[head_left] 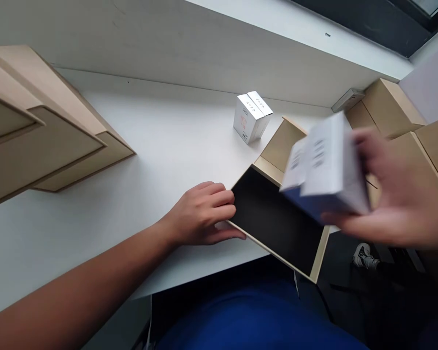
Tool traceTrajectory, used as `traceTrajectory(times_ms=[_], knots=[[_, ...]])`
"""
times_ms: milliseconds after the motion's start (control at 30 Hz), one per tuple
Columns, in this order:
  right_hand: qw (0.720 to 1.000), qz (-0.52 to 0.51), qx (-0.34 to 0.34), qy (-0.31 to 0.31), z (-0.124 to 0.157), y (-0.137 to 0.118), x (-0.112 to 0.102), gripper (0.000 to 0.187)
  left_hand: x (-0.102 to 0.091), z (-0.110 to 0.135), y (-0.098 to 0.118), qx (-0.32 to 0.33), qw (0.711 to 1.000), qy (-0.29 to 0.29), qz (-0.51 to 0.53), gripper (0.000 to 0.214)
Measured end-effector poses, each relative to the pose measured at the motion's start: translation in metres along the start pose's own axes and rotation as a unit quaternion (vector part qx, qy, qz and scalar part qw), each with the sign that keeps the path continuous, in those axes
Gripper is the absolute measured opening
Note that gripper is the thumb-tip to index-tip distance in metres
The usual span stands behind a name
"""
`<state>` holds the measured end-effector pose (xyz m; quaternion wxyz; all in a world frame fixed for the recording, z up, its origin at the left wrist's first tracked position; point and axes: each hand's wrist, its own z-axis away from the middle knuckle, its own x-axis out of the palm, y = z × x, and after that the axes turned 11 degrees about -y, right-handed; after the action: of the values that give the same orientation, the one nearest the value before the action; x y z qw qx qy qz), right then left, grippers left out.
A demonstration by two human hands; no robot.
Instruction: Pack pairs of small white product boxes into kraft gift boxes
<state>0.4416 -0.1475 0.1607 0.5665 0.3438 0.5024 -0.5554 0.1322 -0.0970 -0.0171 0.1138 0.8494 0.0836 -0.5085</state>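
My left hand (208,211) is closed on the left edge of an open tan cardboard box (323,255) with a black inside. That box lies tilted across the table's front edge, its raised flap (282,141) at the far side. Above its right part, my right hand (397,199) grips a white carton (321,160) with dark print, blurred by motion. The carton hides part of the box's far side. A similar white carton (251,116) stands upright on the table, beyond the flap and apart from both hands.
Tan cardboard boxes (76,141) stand at the left of the white table (175,141). More tan boxes (394,107) are at the right, with a small pale box (348,99) beside them. A low wall (168,43) runs along the back. A shoe (363,255) shows on the dark floor.
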Motion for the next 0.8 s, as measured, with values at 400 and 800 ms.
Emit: traceTrajectory(times_ms=[400,800], knots=[[0.952,0.216,0.023,-0.215,0.001,-0.063,0.078,0.058,-0.002,-0.003,0.007,0.0,0.998,0.006,-0.06,0.055],[0.954,0.206,-0.005,-0.219,0.012,-0.051,0.043,0.063,-0.001,-0.005,0.009,-0.013,0.999,-0.015,-0.041,0.058]])
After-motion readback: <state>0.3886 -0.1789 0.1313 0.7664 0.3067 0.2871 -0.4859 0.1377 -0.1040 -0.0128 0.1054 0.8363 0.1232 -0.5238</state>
